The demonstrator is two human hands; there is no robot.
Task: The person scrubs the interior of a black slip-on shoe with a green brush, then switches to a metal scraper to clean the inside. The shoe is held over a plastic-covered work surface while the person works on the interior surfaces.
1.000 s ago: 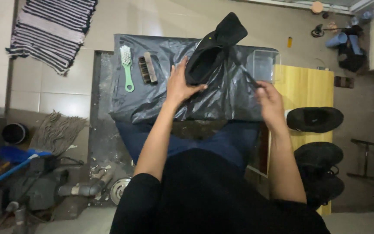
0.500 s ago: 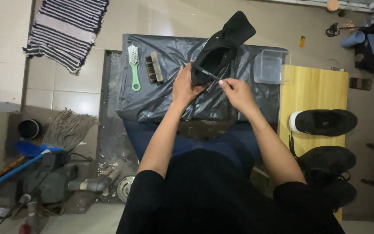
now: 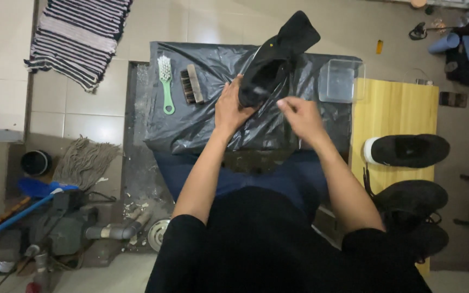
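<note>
The left hand grips a black low-cut fabric shoe at its heel end, fingers wrapped round the back of the opening, and holds it tilted up over the far middle of the desk, a surface wrapped in crinkled black plastic sheeting. The toe points away, past the desk's far edge. The right hand is just beside the shoe's heel, its fingers drawn together at the tips (whether they pinch anything, such as a lace, I cannot tell, since it is dark there). Near the desk's far left corner lie a green plastic brush with white bristles and, just beside it, a wooden brush with dark bristles. At the far right corner stands a clear plastic square container. To the right, on a yellow wooden board, lies a second black shoe with a white heel. A striped rug lies on the tiled floor, far left.
</note>
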